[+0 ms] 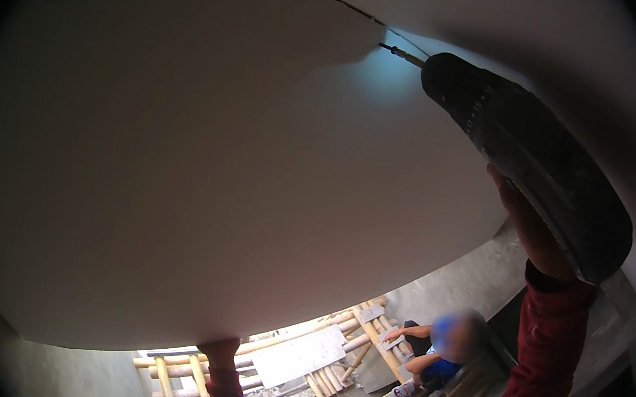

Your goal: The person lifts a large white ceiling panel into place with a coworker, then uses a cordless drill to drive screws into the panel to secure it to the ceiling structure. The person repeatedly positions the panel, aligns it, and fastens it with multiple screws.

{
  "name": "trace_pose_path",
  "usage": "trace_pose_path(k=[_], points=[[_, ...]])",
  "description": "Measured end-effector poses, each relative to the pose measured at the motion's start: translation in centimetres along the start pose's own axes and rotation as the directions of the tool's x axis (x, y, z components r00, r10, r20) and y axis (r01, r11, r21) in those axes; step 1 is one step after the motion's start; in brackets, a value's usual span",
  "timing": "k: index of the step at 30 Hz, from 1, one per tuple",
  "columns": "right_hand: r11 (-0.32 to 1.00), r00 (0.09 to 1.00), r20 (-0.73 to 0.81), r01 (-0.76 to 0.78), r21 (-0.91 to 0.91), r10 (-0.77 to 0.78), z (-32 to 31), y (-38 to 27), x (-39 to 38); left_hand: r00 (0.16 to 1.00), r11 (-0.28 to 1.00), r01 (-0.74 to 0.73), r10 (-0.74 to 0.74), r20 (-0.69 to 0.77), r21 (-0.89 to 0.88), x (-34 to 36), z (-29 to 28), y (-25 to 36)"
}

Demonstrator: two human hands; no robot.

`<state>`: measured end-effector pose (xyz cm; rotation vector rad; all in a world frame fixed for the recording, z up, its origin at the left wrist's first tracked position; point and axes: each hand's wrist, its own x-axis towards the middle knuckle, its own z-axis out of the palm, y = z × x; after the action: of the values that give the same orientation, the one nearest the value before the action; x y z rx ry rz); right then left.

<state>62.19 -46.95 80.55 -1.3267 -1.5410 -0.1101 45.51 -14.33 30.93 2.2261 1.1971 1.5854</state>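
Observation:
A large white ceiling board (pixel 182 152) fills most of the view overhead. My left hand (pixel 219 353) presses up against its near edge, fingers on the board's underside. My right hand (pixel 535 231) grips a dark cordless drill (pixel 519 151) whose bit (pixel 399 52) touches the board close to the seam with the neighbouring white panel (pixel 509 32). A small light on the drill brightens the spot around the bit. Both my sleeves are dark red.
Far below, another person in a blue top (pixel 437 353) crouches on a grey floor (pixel 449 284) beside wooden poles and planks (pixel 332 349) and a pale board offcut (pixel 298 355). A grey wall (pixel 78 379) runs along the lower left.

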Motion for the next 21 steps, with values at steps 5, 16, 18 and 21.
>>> trace_pose_path(k=[5, 16, 18, 21], points=[[0.997, 0.995, 0.078, 0.062, 0.051, -0.066, -0.2, 0.2, -0.1, 1.0, 1.0, -0.012, 0.012, 0.0, 0.026, 0.4, -0.3, 0.0], [0.926, 0.984, 0.167, -0.003, 0.379, -0.065, 1.7, -0.3, 1.4, 0.999, 0.999, -0.037, 0.037, -0.018, 0.021, -0.2, 0.2, -1.4], [0.927, 0.978, 0.19, 0.013, 0.374, -0.091, 1.9, -0.4, 1.3, 1.0, 0.999, -0.026, 0.026, 0.006, 0.039, -0.3, 0.4, -1.7], [0.932, 0.981, 0.182, -0.008, 0.361, -0.062, 2.0, -0.2, 1.5, 1.0, 0.997, -0.017, 0.015, 0.022, 0.071, -0.4, 0.8, -1.6]])
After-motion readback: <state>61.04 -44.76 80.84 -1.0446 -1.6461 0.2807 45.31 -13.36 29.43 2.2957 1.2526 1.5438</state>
